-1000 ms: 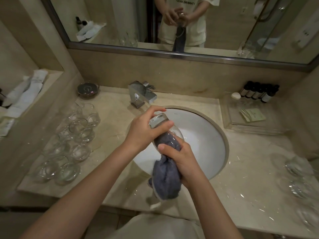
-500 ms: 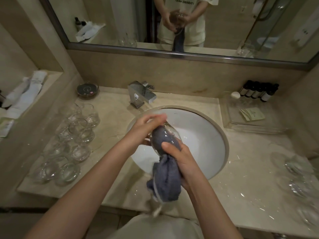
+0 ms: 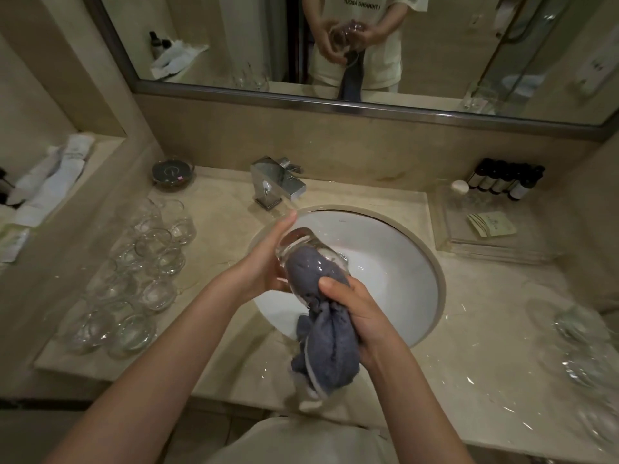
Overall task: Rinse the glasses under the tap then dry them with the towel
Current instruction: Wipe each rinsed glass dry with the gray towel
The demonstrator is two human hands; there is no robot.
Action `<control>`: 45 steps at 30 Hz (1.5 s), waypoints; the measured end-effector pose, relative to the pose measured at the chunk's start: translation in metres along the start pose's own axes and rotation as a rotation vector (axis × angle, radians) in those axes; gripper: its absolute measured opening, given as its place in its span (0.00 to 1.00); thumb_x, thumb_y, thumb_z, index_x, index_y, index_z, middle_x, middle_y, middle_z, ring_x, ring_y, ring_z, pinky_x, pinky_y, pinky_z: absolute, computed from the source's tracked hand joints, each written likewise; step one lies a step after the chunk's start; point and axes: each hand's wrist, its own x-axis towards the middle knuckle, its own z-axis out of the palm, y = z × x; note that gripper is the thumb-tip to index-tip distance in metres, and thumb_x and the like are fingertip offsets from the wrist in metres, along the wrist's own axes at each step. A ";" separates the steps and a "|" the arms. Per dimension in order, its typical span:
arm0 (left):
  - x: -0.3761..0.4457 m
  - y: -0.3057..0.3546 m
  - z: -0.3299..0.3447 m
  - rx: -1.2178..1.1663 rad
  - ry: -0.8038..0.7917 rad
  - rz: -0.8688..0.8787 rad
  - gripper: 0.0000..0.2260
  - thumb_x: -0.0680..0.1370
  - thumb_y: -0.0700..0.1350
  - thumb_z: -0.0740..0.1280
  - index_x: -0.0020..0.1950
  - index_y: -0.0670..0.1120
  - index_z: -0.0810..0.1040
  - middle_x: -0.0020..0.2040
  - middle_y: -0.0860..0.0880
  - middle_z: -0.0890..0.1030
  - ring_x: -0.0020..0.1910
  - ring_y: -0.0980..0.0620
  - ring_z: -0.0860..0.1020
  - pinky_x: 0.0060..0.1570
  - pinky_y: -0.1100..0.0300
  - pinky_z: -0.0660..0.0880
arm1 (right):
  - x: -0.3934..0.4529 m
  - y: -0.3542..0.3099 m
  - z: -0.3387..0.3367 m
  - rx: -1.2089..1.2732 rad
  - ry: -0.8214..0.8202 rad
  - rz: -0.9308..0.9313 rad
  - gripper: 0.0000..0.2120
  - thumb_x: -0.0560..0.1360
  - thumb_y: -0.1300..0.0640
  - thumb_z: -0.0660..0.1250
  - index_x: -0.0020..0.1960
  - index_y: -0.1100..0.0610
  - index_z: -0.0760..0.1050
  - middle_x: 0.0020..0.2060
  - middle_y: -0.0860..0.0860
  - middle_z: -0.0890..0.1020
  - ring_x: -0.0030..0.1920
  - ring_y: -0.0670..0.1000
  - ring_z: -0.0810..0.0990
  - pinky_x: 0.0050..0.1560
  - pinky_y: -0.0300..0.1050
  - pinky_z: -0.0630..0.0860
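While your left hand (image 3: 258,266) grips the tilted glass (image 3: 303,251), base toward the tap (image 3: 278,182), your right hand (image 3: 355,316) clutches the towel (image 3: 326,343) stuffed into its near mouth.

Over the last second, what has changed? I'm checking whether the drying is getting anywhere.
The left hand shifted its hold on the glass, from wrapped over the top to cupping its left side, fingers straighter. More of the towel now shows inside the glass. The right hand grips the towel as before, and the glass remains over the sink. The glasses on the counter have not moved.
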 end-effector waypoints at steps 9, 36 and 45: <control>-0.003 0.000 -0.003 0.286 -0.046 0.476 0.23 0.61 0.57 0.74 0.51 0.48 0.79 0.47 0.52 0.81 0.47 0.58 0.78 0.52 0.61 0.75 | 0.001 0.005 -0.004 0.134 -0.062 0.085 0.33 0.51 0.51 0.85 0.53 0.59 0.80 0.45 0.57 0.84 0.42 0.52 0.82 0.45 0.44 0.78; -0.017 0.037 0.001 0.595 0.027 -0.028 0.20 0.74 0.66 0.63 0.48 0.50 0.80 0.42 0.51 0.86 0.39 0.46 0.84 0.37 0.58 0.79 | 0.000 0.005 0.011 -0.151 -0.015 -0.099 0.26 0.61 0.55 0.74 0.59 0.59 0.79 0.49 0.56 0.85 0.49 0.51 0.83 0.50 0.40 0.78; -0.007 0.014 -0.015 0.643 -0.013 0.552 0.14 0.69 0.63 0.65 0.45 0.55 0.79 0.45 0.58 0.83 0.47 0.54 0.81 0.50 0.55 0.76 | 0.003 0.008 0.003 0.133 -0.092 -0.019 0.32 0.53 0.55 0.84 0.55 0.60 0.81 0.51 0.60 0.83 0.50 0.54 0.83 0.52 0.44 0.79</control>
